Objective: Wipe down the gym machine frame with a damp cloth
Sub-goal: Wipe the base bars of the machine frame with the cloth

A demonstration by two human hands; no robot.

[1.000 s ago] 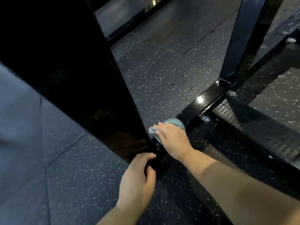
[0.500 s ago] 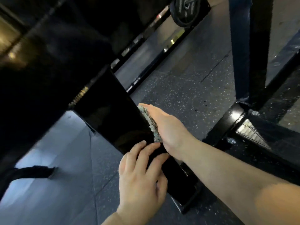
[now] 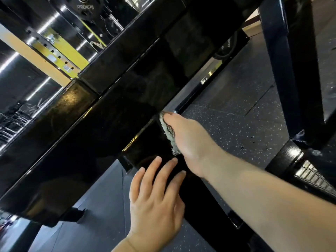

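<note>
A glossy black upright post [image 3: 145, 142] of the gym machine frame runs up from the lower right of the view to a thick black crossbeam [image 3: 76, 128]. My right hand [image 3: 189, 140] presses a pale textured cloth [image 3: 169, 133] flat against the right face of the post, just below the crossbeam. Only the cloth's edge shows past my palm. My left hand [image 3: 156, 202] lies flat on the front face of the post lower down, fingers spread and straight.
A second black upright [image 3: 294, 70] stands at the right on a black base rail [image 3: 283, 159] with a ribbed foot plate [image 3: 312, 177]. Speckled rubber floor [image 3: 236, 131] lies between. Weight plates and a yellow-backed rack [image 3: 69, 51] sit beyond the crossbeam.
My right hand has slid the cloth from the foot of the post up to just under the crossbeam. My left hand followed upward and flattened on the post. The view tilted up.
</note>
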